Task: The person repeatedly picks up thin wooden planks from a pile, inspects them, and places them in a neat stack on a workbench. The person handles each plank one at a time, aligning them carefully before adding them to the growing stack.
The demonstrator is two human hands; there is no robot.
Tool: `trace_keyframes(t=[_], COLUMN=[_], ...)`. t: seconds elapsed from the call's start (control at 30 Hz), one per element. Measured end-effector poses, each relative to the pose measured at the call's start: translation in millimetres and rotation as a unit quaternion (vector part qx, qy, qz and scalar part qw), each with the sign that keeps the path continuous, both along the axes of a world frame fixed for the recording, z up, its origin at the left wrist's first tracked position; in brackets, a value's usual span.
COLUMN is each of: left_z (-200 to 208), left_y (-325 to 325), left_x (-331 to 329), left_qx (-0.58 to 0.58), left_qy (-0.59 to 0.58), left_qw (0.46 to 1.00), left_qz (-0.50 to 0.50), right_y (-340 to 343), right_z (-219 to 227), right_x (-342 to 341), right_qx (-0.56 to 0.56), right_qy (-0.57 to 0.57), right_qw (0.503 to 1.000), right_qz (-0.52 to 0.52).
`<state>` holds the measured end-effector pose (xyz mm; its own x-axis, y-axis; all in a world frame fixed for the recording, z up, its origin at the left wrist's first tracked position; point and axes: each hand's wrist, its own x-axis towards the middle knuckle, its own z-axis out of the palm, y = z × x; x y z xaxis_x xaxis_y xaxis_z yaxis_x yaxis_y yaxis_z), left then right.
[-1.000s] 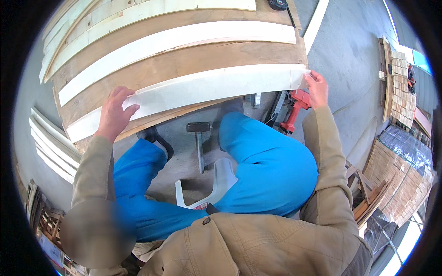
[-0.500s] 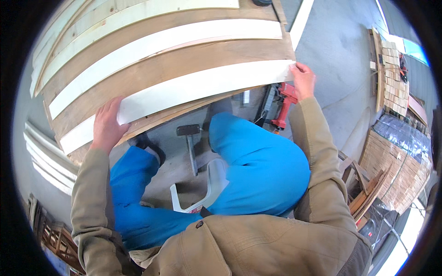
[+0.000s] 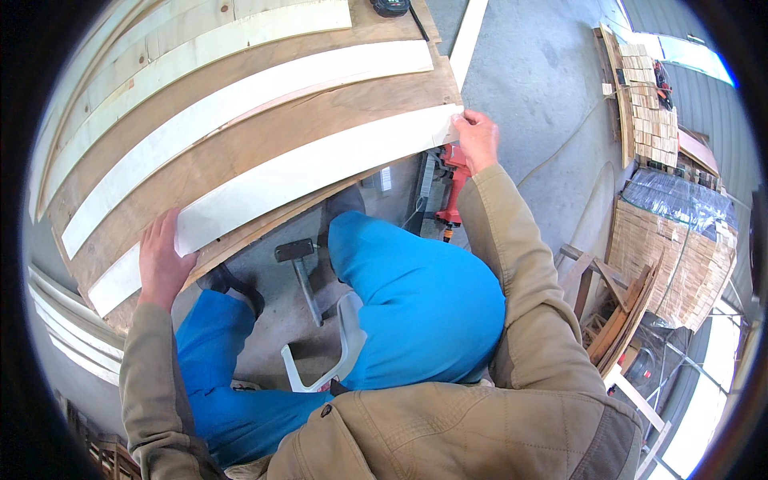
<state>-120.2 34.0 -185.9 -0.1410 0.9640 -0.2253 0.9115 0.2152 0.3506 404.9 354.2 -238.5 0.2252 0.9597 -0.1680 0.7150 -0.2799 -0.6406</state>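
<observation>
Left hand (image 3: 162, 260) and right hand (image 3: 478, 141) grip a board (image 3: 320, 170) on brown plywood (image 3: 320, 118). Stacked wood (image 3: 668, 268) stands on grey floor (image 3: 544, 120)

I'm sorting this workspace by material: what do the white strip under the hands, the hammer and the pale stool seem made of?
White strip: probably wood, judging by its board shape; smooth white face, maybe painted, shows no clear grain.
Hammer: dark, dull head and grey handle with faint sheen, both likely metal.
Stool: probably moulded plastic; pale, smooth, with rounded edges.
</observation>
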Motion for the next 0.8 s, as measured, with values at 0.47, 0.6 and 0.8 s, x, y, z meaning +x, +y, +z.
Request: trace_keyframes(t=[0.47, 0.6, 0.8], left_z=[2, 0, -15], left_y=[-1, -1, -4], left_x=[-1, -2, -9], left_qx=[-0.012, -0.031, -0.035], left_qy=[0.002, -0.003, 0.01], left_qw=[1.0, 0.999, 0.999], left_qz=[0.012, 0.029, 0.023], right_y=[-3, -4, -9], right_z=[17, 12, 0], right_x=[-14, -11, -1], right_qx=[-0.039, -0.037, -0.085], right_qy=[0.029, 0.029, 0.143], right_qw=[0.999, 0.999, 0.986], right_qz=[-0.005, 0.007, -0.008])
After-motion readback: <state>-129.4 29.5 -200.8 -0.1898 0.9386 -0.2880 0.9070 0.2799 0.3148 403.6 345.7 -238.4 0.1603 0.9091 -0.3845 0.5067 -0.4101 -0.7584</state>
